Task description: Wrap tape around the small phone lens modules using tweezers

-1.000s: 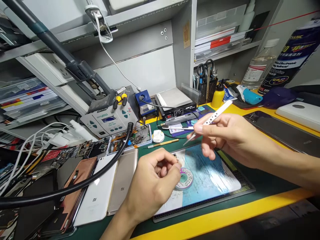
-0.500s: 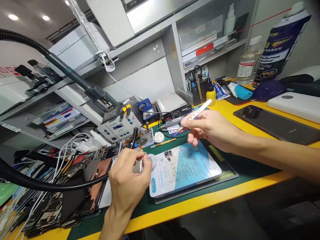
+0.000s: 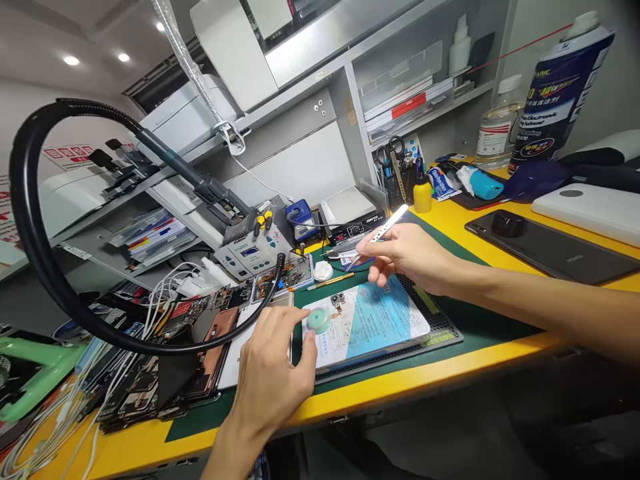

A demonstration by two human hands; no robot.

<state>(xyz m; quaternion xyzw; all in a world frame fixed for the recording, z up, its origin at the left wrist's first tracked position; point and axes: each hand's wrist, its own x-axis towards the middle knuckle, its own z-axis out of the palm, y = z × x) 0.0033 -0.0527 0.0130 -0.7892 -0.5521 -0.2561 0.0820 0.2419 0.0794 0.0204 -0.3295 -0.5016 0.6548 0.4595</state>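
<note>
My left hand is over the left end of a blue-and-white printed card, thumb and forefinger spread with nothing between them. Just beyond those fingertips lies a round, pale green, translucent disc with a small centre mark. My right hand grips white tweezers with holes along the arms, tips down and to the left above the card's far edge. A small phone camera module with a flex tail rests on the card. Under the card is a dark perforated plate.
Stacked phone parts and a looping black hose occupy the left. Behind stand a soldering station and a tray of small parts. A dark phone and a spray can are on the right.
My left hand's thumb and forefinger have parted from a pinch, and more of the round disc shows. The camera view has shifted left. My right hand still holds the tweezers.
</note>
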